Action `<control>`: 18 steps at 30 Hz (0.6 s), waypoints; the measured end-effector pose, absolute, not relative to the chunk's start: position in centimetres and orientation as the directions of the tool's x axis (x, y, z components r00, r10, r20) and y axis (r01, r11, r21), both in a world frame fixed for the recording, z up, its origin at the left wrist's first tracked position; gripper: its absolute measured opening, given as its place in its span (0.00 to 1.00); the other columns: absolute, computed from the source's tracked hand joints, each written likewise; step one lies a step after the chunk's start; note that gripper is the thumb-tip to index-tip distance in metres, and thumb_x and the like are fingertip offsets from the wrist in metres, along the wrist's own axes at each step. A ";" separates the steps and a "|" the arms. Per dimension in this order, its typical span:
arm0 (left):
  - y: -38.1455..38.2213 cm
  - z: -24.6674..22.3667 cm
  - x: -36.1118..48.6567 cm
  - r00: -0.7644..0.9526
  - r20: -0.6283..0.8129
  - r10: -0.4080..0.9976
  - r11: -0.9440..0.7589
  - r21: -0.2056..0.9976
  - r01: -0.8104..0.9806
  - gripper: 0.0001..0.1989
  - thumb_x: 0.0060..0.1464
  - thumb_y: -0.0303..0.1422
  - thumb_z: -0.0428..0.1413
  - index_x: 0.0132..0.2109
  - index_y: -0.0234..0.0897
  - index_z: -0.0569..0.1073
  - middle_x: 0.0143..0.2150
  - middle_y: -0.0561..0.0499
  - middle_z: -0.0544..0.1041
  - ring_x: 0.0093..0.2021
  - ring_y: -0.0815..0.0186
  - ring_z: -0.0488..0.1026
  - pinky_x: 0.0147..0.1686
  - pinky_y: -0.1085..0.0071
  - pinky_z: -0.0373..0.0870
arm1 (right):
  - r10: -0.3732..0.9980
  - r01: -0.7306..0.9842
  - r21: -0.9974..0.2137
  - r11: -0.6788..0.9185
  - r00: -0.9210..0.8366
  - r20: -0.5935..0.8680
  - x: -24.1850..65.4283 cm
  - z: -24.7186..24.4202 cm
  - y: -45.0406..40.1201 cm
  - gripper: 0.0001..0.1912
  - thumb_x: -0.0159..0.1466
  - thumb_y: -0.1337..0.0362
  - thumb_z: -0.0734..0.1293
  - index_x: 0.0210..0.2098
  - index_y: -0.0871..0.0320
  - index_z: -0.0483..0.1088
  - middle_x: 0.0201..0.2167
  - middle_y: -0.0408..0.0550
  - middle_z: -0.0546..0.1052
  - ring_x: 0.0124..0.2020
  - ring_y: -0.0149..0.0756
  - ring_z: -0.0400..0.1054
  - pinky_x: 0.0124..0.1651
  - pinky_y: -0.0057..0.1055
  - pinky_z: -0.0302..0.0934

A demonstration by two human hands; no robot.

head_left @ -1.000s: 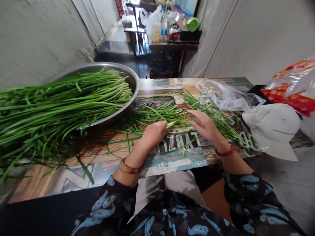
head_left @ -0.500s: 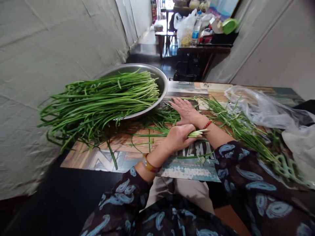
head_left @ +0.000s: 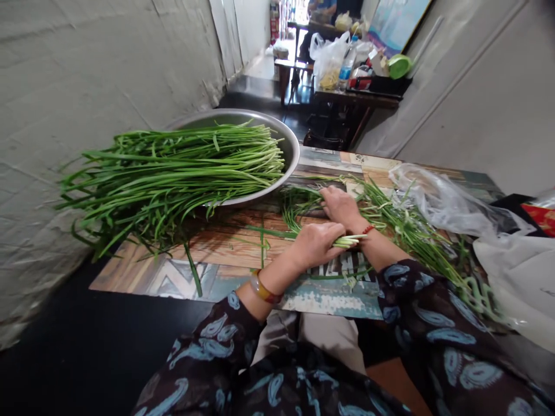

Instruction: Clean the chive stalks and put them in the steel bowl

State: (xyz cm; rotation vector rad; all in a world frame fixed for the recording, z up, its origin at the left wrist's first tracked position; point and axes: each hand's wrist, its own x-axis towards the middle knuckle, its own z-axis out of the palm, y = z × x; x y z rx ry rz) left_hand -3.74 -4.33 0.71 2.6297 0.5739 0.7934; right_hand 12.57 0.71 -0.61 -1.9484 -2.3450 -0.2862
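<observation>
My left hand (head_left: 318, 244) is closed round a small bunch of green stalks, whose pale cut-looking ends (head_left: 349, 240) stick out to the right. Just beyond it, my right hand (head_left: 340, 206) has its fingers curled on loose green leaves (head_left: 297, 202) lying on the patterned table (head_left: 221, 245). At the left a big metal basin (head_left: 291, 151) holds a large heap of long green stalks (head_left: 195, 167), with leaves hanging over its left side. More loose stalks (head_left: 403, 225) are spread right of my right hand.
Clear plastic bags (head_left: 451, 196) lie on the right part of the table. A wall (head_left: 87, 69) stands close on the left. Further off, another table (head_left: 368, 99) carries a bag, a bottle (head_left: 347, 66) and a green lid (head_left: 399, 66). A person (head_left: 323, 7) is partly visible far back.
My right hand, flat with its fingers spread before, has curled its fingers and gathered leaves towards the right. My left hand keeps its bunch. The view has shifted slightly.
</observation>
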 end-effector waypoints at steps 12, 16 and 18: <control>-4.8 0.6 -3.6 0.778 -0.018 0.628 -0.756 0.224 0.615 0.13 0.62 0.25 0.46 0.48 0.32 0.73 0.39 0.39 0.81 0.41 0.51 0.81 0.37 0.60 0.76 | 0.897 0.839 -0.326 0.436 -0.378 0.227 13.8 -0.1 3.8 0.26 0.67 0.50 0.63 0.58 0.59 0.69 0.46 0.54 0.77 0.46 0.41 0.72 0.52 0.36 0.65; -4.4 0.2 -3.5 0.745 -0.033 0.666 -0.727 0.195 0.659 0.14 0.62 0.24 0.44 0.49 0.32 0.71 0.38 0.38 0.81 0.41 0.51 0.81 0.37 0.59 0.76 | 0.960 0.899 -0.385 0.211 -0.117 0.253 14.7 0.3 6.9 0.25 0.72 0.56 0.53 0.60 0.60 0.67 0.57 0.55 0.74 0.58 0.41 0.67 0.63 0.37 0.59; -4.3 0.3 -3.5 0.750 -0.041 0.660 -0.731 0.198 0.654 0.13 0.62 0.24 0.44 0.49 0.33 0.70 0.38 0.38 0.81 0.41 0.52 0.81 0.38 0.60 0.76 | 0.986 0.945 -0.325 0.040 0.015 0.166 15.6 0.3 7.8 0.26 0.72 0.56 0.52 0.63 0.60 0.64 0.63 0.56 0.70 0.64 0.44 0.63 0.66 0.44 0.54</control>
